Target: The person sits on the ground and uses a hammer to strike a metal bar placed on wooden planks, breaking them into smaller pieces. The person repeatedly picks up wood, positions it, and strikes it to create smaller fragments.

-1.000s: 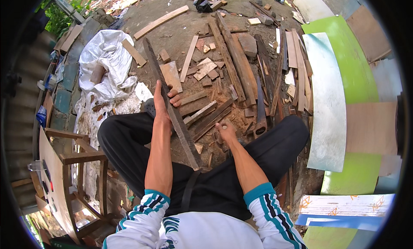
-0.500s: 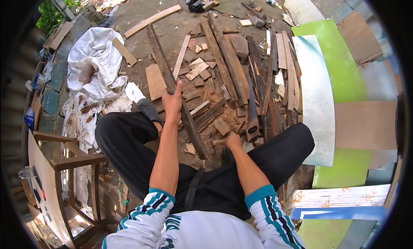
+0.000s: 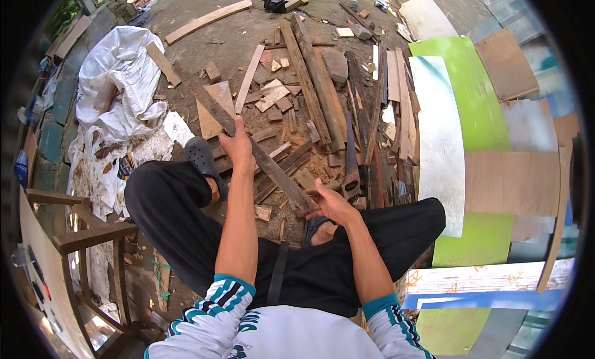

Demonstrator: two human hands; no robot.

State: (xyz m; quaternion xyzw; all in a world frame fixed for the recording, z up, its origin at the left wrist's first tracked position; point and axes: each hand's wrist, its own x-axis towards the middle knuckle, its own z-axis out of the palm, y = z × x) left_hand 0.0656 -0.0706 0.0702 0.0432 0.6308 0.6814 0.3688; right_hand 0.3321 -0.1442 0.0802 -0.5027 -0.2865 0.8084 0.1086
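A long dark wooden strip [image 3: 273, 167] slants across in front of me, its near end low between my knees. My left hand [image 3: 238, 147] is closed around its middle, thumb pointing up along it. By the strip's near end is my right hand [image 3: 333, 205], thumb raised and fingers stretched out. Its fingertips reach to the wood's end; whether they press on it I cannot tell. Just beyond that hand, a handsaw [image 3: 351, 179] lies with its handle toward me.
Two long beams [image 3: 316, 86] and many offcuts [image 3: 273, 95] lie ahead. A white sack [image 3: 124, 80] sits at left, above a wooden frame [image 3: 93, 235]. Metal sheet [image 3: 440, 142], green panels [image 3: 483, 92] and plywood [image 3: 511, 182] lie at right.
My right hand has let go of a wooden-handled tool and opened beside the strip's near end. The strip has tilted, its far end swinging left and nearer, with my left hand still holding it.
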